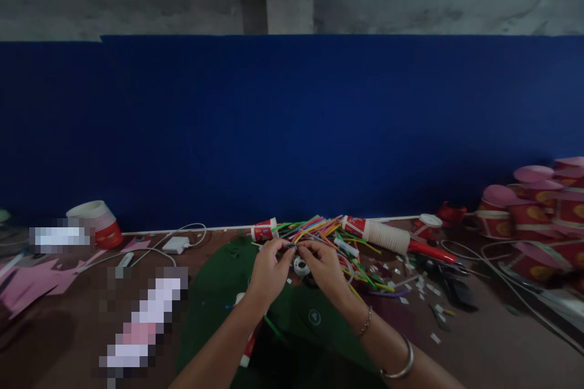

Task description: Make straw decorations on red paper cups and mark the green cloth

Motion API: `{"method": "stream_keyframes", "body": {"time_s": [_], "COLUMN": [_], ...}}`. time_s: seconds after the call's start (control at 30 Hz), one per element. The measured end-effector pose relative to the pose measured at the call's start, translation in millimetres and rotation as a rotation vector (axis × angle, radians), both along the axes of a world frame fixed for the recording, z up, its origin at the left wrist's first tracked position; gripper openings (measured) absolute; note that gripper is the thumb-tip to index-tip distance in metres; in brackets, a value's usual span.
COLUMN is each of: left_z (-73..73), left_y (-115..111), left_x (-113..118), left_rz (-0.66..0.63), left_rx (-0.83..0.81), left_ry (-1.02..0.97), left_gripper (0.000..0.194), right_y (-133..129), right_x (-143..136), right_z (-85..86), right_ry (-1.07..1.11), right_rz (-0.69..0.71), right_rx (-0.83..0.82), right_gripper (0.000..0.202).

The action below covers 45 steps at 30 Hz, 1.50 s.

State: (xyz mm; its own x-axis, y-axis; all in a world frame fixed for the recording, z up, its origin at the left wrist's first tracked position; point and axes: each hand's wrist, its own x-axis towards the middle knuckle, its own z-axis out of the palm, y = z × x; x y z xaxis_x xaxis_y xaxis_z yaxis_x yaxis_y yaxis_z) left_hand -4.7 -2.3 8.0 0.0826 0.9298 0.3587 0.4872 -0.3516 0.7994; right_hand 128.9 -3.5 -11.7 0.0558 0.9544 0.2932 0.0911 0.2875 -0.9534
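Observation:
My left hand (pixel 269 270) and my right hand (pixel 323 264) meet above the green mat (pixel 214 310), fingertips pinched together. Between them is something small and dark, too small to name. Just below the fingers sits a white ring-shaped roll (pixel 301 266), partly covered by my right hand. Behind the hands lies a loose pile of colourful thin sticks (pixel 314 228). A white tube with a blue end (pixel 347 247) rests by my right hand. Under my left forearm, a red and white paper cup (pixel 250 349) is partly hidden.
Stacked paper cups (pixel 387 237) lie on their side at the back, with a red-handled tool (pixel 433 251) beside them. Small white scraps (pixel 420 282) litter the right. Pink-topped red cups (pixel 538 213) are piled far right. Left are a white charger (pixel 176 245) and pink paper (pixel 36 282).

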Motion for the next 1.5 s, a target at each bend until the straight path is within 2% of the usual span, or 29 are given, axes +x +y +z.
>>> {"method": "stream_keyframes", "body": {"time_s": [0.13,0.37,0.6,0.8,0.9,1.07,1.33,1.5], "left_z": [-1.4,-3.5,2.7,1.4,-1.6,-1.9,-0.1,0.5], "left_y": [1.5,2.3,0.8,2.6,3.3,1.5,0.9,0.4], "left_x": [-1.5,-2.0,-3.8,-5.0,-4.8,-3.8,-2.7,-2.9], "left_rz": [-0.004,-0.005,0.014,0.038,0.036,0.038,-0.002,0.018], "left_rx": [0.042,0.079,0.052,0.049,0.052,0.065,0.065,0.054], "left_ry": [0.045,0.107,0.126,0.086,0.09,0.117,0.094,0.132], "left_gripper": [0.018,0.014,0.017,0.016,0.016,0.015,0.013,0.015], "right_y": [2.3,4.4,9.0,7.7,3.3,0.1,1.2,1.3], "right_x": [2.4,6.5,17.6,23.1,19.4,15.9,16.5,17.7], "right_z": [-0.4,-2.2,3.9,11.3,11.4,11.5,11.2,11.9], "right_ry": [-0.034,-0.303,-0.315,-0.375,-0.441,-0.497,-0.519,-0.51], "right_rz": [0.014,-0.066,-0.083,0.022,-0.004,-0.024,-0.042,-0.019], "right_rx": [0.03,0.241,0.218,0.252,0.3,0.338,0.336,0.334], "right_gripper": [0.026,0.02,0.019,0.019,0.015,0.018,0.016,0.017]}}
